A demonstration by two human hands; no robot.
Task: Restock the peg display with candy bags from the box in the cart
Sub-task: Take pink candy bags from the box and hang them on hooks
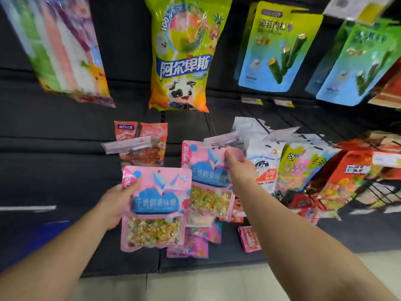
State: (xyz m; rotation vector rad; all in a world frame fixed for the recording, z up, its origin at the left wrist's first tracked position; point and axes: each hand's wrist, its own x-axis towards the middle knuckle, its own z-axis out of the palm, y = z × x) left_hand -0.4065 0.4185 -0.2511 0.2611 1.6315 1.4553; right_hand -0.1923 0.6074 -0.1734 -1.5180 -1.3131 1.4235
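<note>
Fingers [230, 156] of your right hand [239, 170] pinch the top of a pink bag [208, 181] hanging at the peg [221, 139]. Your left hand [115, 205] grips a second bag [155, 207] by its left edge, held just beside the first.

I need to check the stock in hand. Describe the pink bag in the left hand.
The pink bag is a flat glossy plastic pouch with a small hang hole at the top centre, blue paper-crane art, a blue cloud panel with white characters, and a clear window below showing small gold, green and white wrapped candies. It is held upright, facing the camera, off the pegs. The left hand grips its left edge, thumb on the front. Its right edge overlaps a matching bag.
</note>
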